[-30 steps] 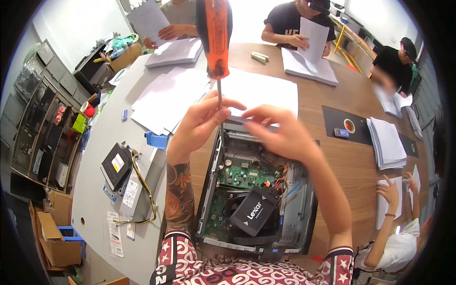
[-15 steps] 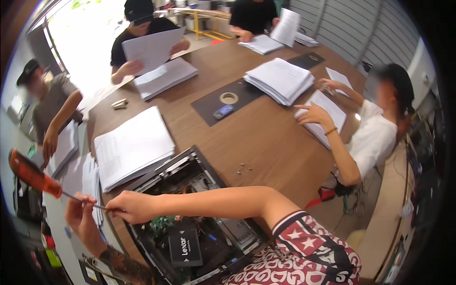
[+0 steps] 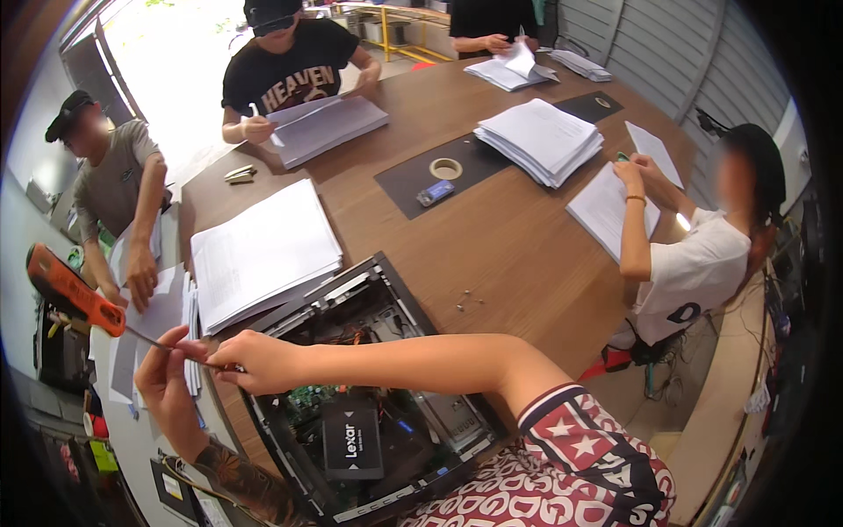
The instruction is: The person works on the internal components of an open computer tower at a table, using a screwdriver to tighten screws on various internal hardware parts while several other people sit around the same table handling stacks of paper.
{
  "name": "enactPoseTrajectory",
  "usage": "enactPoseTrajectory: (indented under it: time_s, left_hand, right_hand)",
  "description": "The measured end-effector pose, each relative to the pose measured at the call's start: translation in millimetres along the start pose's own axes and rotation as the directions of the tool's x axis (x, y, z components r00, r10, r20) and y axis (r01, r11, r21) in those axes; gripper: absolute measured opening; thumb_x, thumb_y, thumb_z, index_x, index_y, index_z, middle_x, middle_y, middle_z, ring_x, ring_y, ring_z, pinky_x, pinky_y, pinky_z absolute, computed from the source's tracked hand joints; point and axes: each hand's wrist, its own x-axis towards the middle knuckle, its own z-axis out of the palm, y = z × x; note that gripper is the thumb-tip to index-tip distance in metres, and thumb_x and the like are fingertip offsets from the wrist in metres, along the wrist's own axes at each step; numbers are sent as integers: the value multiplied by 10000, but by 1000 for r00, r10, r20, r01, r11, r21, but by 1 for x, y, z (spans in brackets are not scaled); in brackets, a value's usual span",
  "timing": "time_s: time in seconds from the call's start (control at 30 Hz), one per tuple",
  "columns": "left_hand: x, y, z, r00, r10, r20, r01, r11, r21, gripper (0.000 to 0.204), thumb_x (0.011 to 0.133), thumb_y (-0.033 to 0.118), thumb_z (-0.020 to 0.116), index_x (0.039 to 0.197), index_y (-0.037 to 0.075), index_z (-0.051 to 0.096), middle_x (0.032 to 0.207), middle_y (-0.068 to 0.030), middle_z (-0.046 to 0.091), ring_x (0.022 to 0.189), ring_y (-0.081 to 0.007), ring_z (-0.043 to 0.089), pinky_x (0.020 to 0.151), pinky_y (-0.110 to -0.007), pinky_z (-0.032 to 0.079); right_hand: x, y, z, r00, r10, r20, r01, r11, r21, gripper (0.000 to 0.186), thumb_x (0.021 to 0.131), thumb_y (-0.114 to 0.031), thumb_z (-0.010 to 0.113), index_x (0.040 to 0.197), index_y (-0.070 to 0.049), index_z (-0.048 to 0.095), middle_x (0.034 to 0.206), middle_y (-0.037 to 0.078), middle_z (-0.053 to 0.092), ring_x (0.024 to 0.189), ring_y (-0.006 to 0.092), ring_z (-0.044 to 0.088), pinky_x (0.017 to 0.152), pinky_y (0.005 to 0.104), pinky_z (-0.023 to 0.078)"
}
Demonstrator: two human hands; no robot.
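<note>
— Head view: what were the person's own hands on?

— Both were on a screwdriver [image 3: 83, 297] with an orange handle and a thin metal shaft. The left hand [image 3: 167, 382] sat under the shaft, its fingers curled up around it near the handle end. The right hand [image 3: 256, 361] was closed farther along, pinching the shaft toward its tip between thumb and fingers.

— And where was the tool?

— Held slanting at the left edge, handle up and to the left, tip down toward the near-left corner of an open desktop computer case [image 3: 373, 400]. Whether the tip touched the case I could not tell; the right hand hid it.

— What lay inside the case?

— A green circuit board [image 3: 309, 397], partly hidden, and a flat black solid-state drive [image 3: 352, 436] lying on top near the middle, with loose cables around it.

— What else was on the brown table [image 3: 518, 241]?

— A thick stack of white papers [image 3: 262, 250] just beyond the case, touching its far-left edge. A few small screws [image 3: 468, 299] lay loose to the right of the case. Farther off sat a dark mat [image 3: 457, 171] with a roll of tape [image 3: 445, 168] and a small blue object on it.

— Anyone else there?

— Several people sat around the table, sorting paper stacks. One in a white shirt [image 3: 694, 272] at the right rested hands on sheets.
</note>
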Motion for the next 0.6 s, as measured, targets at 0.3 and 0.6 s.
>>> enactPoseTrajectory:
  time_s: [0.3, 0.6]
  left_hand:
    - [-1, 17, 4, 995, 78, -62, -82, 994, -69, 306, 938, 134, 632, 1156, -78, 599, 952, -146, 695, 886, -205, 671, 851, -328, 496]
    - [5, 17, 18, 998, 25, -58, -23, 999, 27, 226, 969, 119, 571, 1060, -77, 638, 834, -128, 686, 799, -192, 666, 808, -308, 512]
  right_hand:
    - [4, -2, 2, 986, 151, 68, -160, 975, 153, 163, 843, -91, 690, 973, 7, 697, 792, 174, 684, 733, 301, 672, 702, 367, 514]
    - [-2, 3, -11, 988, 153, -12, -152, 986, 64, 259, 805, -128, 736, 1026, 3, 702, 893, 169, 713, 827, 263, 710, 767, 342, 548]
